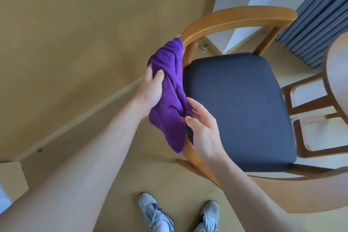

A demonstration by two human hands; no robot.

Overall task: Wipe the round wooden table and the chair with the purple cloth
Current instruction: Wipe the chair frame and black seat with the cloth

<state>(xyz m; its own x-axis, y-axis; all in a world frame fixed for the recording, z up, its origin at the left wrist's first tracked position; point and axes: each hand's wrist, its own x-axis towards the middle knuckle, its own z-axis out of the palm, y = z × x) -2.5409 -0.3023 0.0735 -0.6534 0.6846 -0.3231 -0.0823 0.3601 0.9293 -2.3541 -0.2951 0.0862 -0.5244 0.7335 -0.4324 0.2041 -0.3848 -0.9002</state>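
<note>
Here my left hand (pixel 150 88) grips the purple cloth (pixel 169 88), bunched against the chair (pixel 235 19) frame's left side, while my right hand (pixel 202 124), fingers spread, touches its lower fold. I'd wrap the rail fully, then slide along it firmly.

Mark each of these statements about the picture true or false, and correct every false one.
1. The left hand grips the purple cloth. True.
2. The chair has a red seat cushion. False: the seat cushion is dark navy.
3. The cloth lies flat on the seat. False: it hangs bunched against the wooden frame at the chair's side.
4. The right hand touches the cloth with its fingertips. True.
5. The person is barefoot. False: grey laced shoes show on the floor below.
</note>
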